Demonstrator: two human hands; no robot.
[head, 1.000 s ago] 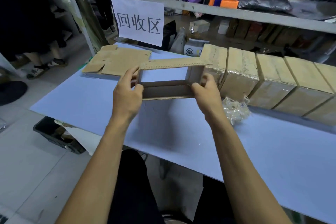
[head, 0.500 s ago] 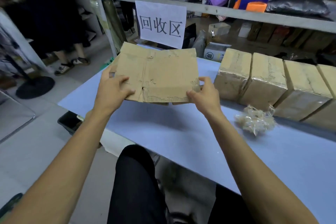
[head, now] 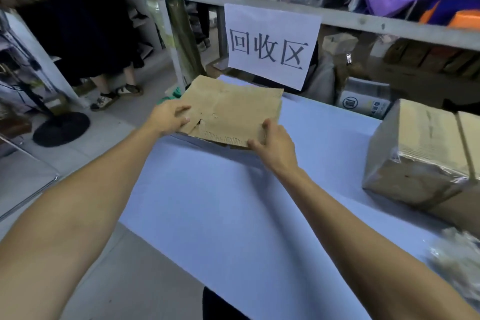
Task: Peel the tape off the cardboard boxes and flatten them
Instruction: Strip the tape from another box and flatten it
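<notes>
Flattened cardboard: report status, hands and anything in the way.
Left hand and right hand both grip the flattened cardboard, low at the table's far left corner. Taped boxes wait right. Nothing in the way.

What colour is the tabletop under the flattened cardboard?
Pale blue, plain with no pattern; the tabletop shows clearly in the head view, beneath the flattened cardboard.

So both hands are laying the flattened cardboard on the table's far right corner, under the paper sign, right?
Not quite: the head view shows both hands, left hand and right hand, laying the flattened cardboard on the table's far left corner, under the paper sign. Taped boxes sit right.
</notes>
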